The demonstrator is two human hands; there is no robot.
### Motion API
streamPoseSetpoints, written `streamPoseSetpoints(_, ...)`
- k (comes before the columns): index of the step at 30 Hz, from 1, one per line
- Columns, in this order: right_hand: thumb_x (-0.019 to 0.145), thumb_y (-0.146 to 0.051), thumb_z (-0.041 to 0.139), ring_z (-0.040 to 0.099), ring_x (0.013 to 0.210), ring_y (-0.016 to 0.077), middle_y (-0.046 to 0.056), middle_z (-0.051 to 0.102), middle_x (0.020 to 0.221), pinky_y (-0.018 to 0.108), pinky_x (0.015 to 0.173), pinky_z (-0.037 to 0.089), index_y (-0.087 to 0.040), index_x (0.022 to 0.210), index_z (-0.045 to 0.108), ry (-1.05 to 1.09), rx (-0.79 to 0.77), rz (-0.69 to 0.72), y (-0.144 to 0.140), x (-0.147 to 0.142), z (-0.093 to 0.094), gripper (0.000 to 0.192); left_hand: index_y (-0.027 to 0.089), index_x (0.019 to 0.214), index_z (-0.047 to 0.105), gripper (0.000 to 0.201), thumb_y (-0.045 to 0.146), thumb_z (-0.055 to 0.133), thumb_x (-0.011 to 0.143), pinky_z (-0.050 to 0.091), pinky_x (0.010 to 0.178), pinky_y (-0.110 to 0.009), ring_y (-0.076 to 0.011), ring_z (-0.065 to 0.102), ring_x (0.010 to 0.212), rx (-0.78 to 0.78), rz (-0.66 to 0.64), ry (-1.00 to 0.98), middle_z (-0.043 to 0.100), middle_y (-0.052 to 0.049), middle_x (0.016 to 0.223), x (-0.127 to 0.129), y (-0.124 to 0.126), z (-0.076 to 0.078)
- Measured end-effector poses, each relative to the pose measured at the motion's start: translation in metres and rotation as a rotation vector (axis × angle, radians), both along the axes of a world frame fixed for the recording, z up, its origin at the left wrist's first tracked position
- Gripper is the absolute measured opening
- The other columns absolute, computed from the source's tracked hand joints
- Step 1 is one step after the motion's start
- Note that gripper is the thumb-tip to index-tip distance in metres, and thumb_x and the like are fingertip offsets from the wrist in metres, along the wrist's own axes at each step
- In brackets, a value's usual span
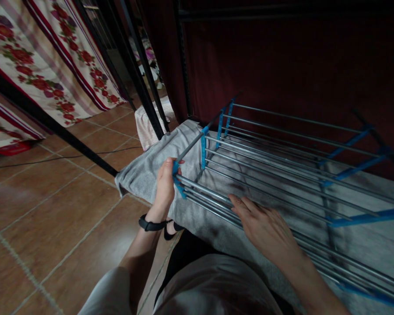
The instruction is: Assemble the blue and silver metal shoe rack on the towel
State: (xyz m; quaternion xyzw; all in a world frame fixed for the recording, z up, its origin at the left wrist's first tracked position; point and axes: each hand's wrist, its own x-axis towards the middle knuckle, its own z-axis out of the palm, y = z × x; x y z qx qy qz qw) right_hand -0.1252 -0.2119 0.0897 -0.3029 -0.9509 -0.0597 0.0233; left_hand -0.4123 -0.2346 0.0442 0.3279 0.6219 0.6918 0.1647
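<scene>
A rack of thin metal rods with blue plastic end pieces [202, 148] lies over a grey cloth in front of me. My left hand [167, 180] is closed around its near left corner, at a blue joint; some of its fingertips show behind the joint. Across the front rods [210, 195] rests my right hand [265, 225], palm down with the fingers stretched out. Its thumb is hidden. Beneath the rods, the grey cloth [151, 159] covers a low surface and hangs over its left edge. The rack's right end runs out of view.
Dark metal posts [134, 65] stand at the left, with a slanting bar [82, 146] reaching the cloth's corner. Behind the rack is a dark red panel [282, 65]. Flowered curtains [65, 57] hang over the tiled floor [68, 210], where a black cable [75, 156] lies.
</scene>
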Motion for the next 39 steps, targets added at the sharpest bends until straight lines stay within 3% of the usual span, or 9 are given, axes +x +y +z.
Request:
streamPoseSetpoints(17, 0.100, -0.017, 0.039, 0.069, 0.094, 0.0156, 0.009, 0.067, 0.129, 0.028, 0.074, 0.047, -0.024, 0.145, 0.049, -0.014, -0.115, 0.007, 0.006, -0.001, 0.004, 0.047, 0.019, 0.085, 0.073, 0.056, 0.064, 0.041, 0.095, 0.040, 0.054, -0.028, -0.0156, 0.050, 0.059, -0.003, 0.042, 0.064, 0.055, -0.002, 0.063, 0.003, -0.002, -0.001)
streamPoseSetpoints(21, 0.102, -0.020, 0.040, 0.069, 0.090, 0.0146, 0.008, 0.070, 0.123, 0.027, 0.073, 0.045, -0.025, 0.143, 0.051, 0.019, -0.050, -0.009, 0.001, -0.003, 0.003, 0.044, 0.020, 0.083, 0.072, 0.054, 0.063, 0.042, 0.095, 0.039, 0.054, -0.028, -0.0153, 0.050, 0.057, 0.007, 0.047, 0.052, 0.055, -0.002, 0.061, 0.004, -0.001, -0.002)
streamPoseSetpoints(24, 0.104, -0.027, 0.043, 0.068, 0.085, 0.0158, 0.008, 0.073, 0.110, 0.029, 0.075, 0.042, -0.021, 0.133, 0.059, 0.121, 0.087, -0.049, -0.004, -0.005, -0.002, 0.034, 0.020, 0.083, 0.072, 0.054, 0.064, 0.042, 0.094, 0.039, 0.052, -0.027, -0.0150, 0.051, 0.057, 0.007, 0.038, 0.036, 0.055, -0.002, 0.062, 0.005, -0.001, -0.001)
streamPoseSetpoints(27, 0.104, -0.038, 0.046, 0.067, 0.081, 0.0174, 0.007, 0.073, 0.092, 0.030, 0.073, 0.039, -0.018, 0.106, 0.067, 0.224, 0.204, -0.129, -0.007, -0.007, -0.008, 0.029, 0.019, 0.083, 0.071, 0.056, 0.065, 0.042, 0.094, 0.040, 0.051, -0.026, -0.0146, 0.053, 0.058, -0.003, 0.011, 0.040, 0.056, -0.002, 0.063, 0.005, -0.001, 0.001)
streamPoseSetpoints(30, 0.104, -0.038, 0.046, 0.063, 0.067, 0.0149, 0.003, 0.068, 0.076, 0.030, 0.065, 0.034, -0.019, 0.082, 0.063, 0.244, 0.238, -0.111, -0.006, -0.007, -0.012, 0.033, 0.019, 0.084, 0.071, 0.056, 0.064, 0.041, 0.095, 0.041, 0.051, -0.025, -0.0139, 0.052, 0.057, -0.012, -0.006, 0.049, 0.055, -0.002, 0.061, 0.005, -0.002, 0.002)
streamPoseSetpoints(39, 0.105, -0.035, 0.043, 0.063, 0.057, 0.0128, 0.000, 0.067, 0.068, 0.030, 0.056, 0.026, -0.019, 0.079, 0.059, 0.228, 0.196, -0.061, -0.002, -0.005, -0.009, 0.034, 0.018, 0.086, 0.069, 0.056, 0.064, 0.040, 0.096, 0.044, 0.052, -0.025, -0.0137, 0.055, 0.056, -0.016, -0.032, 0.049, 0.058, -0.002, 0.063, 0.006, -0.004, 0.002)
